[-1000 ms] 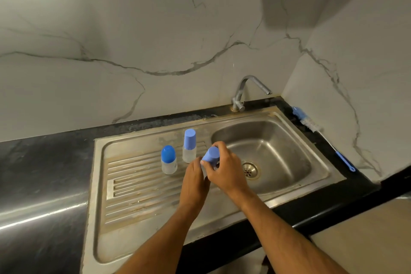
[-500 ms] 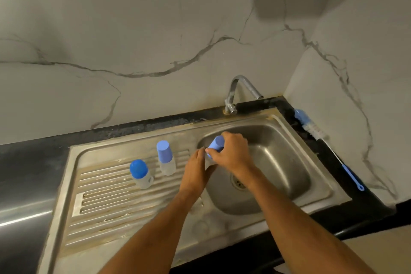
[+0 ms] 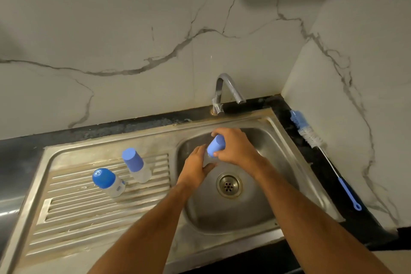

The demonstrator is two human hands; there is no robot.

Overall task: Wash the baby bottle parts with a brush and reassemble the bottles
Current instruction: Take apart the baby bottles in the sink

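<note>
I have the baby bottle [image 3: 215, 147] over the sink basin [image 3: 262, 202], below the tap [image 3: 224, 93]. My right hand [image 3: 235, 147] curls round its blue cap; my left hand [image 3: 195, 168] wraps the clear body underneath. Two more capped bottles [image 3: 135, 165] [image 3: 107, 182] stand near each other on the ribbed drainboard [image 3: 93, 213], left of the basin's rim. The brush [image 3: 322, 153] lies on the dark counter [image 3: 364, 224] along the right wall, well apart from my hands.

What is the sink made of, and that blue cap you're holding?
The sink looks like brushed steel: grey, dully shiny, with some rusty stains. The blue cap in the right hand seems to be matte plastic, evenly coloured with no shine.
</note>
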